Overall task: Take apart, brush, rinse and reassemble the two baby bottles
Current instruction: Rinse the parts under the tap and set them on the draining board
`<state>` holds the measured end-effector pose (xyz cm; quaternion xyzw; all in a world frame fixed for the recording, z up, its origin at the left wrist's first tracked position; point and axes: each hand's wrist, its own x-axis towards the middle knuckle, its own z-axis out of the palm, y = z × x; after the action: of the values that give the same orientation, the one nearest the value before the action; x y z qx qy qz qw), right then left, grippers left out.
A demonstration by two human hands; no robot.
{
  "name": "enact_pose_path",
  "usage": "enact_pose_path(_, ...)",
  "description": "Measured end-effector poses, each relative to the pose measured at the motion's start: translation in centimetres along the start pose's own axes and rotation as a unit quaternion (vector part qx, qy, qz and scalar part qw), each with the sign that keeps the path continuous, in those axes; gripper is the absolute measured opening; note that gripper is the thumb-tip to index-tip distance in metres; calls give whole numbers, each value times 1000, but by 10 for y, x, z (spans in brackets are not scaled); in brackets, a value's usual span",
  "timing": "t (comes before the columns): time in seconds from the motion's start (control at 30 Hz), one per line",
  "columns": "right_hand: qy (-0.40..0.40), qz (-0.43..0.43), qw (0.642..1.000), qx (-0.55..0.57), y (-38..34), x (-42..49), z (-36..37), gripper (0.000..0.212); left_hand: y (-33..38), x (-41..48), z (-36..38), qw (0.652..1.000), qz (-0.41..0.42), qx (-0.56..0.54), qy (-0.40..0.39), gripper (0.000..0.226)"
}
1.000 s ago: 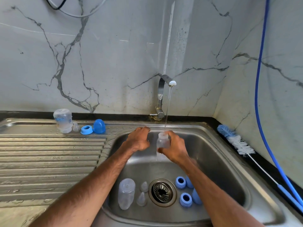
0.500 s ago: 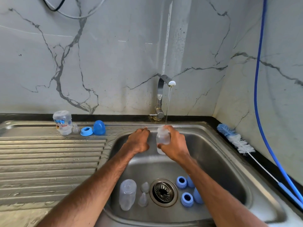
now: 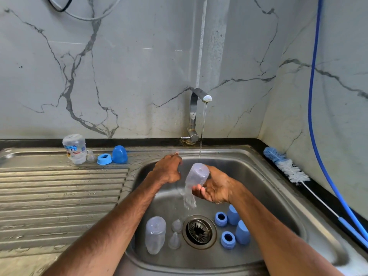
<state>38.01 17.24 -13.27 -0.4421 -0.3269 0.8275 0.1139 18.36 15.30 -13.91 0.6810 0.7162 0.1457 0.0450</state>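
Right hand (image 3: 216,189) grips bottle (image 3: 196,176); left hand (image 3: 169,169) curled.

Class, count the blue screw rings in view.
3. One ring on the drainboard; far ring and near ring in the sink, right of the drain. The right arm may hide others.

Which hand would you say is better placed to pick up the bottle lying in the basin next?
Probably left. The left hand looks empty, and the lying bottle is on its side of the drain; the right hand grips the upturned bottle.
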Motion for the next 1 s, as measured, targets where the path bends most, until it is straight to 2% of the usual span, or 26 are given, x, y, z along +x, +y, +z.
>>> enact_pose_path(0.17,-25,10,999,37,-3,5,-9,69,-1,4,-6,999,-4,-39,-21,22)
enact_pose_path(0.27,-18,-25,998,45,-2,9,-12,72,3,3,-12,996,-5,-84,-23,12)
enact_pose_path(0.37,55,-122,990,40,-1,16,-14,65,18,-3,-20,975,6,-221,1,51)
enact_pose_path(0.43,102,-181,977,43,0,20,-15,60,30,-7,-20,929,-1,-367,-45,62)
enact_pose_path(0.47,111,-203,972,48,0,22,-15,57,36,-10,-17,908,-3,-411,-75,61)
enact_pose_path(0.5,112,-219,968,52,0,23,-15,52,41,-13,-12,905,10,-417,-86,58)
enact_pose_path(0.53,110,-232,965,54,0,22,-14,45,45,-15,-5,918,36,-390,-69,53)
enact_pose_path(0.6,102,-252,961,53,-1,19,-14,35,46,-12,10,936,68,-345,7,46)
enact_pose_path(0.67,98,-267,957,54,-4,15,-17,37,45,-10,10,911,42,-408,53,29)
enact_pose_path(0.73,116,-290,950,29,-9,11,-20,37,43,-3,9,866,-38,-494,63,37)
enact_pose_path(0.77,121,-302,946,4,-11,10,-21,37,42,1,8,865,-62,-493,68,46)
enact_pose_path(0.87,95,-302,946,-68,-11,10,-17,37,49,8,8,915,-71,-382,109,60)
enact_pose_path(0.93,100,-290,948,-80,-10,10,-14,32,56,11,7,913,-80,-371,149,62)
enact_pose_path(1.0,127,-278,950,-59,-9,10,-15,34,62,14,11,910,-84,-375,154,55)
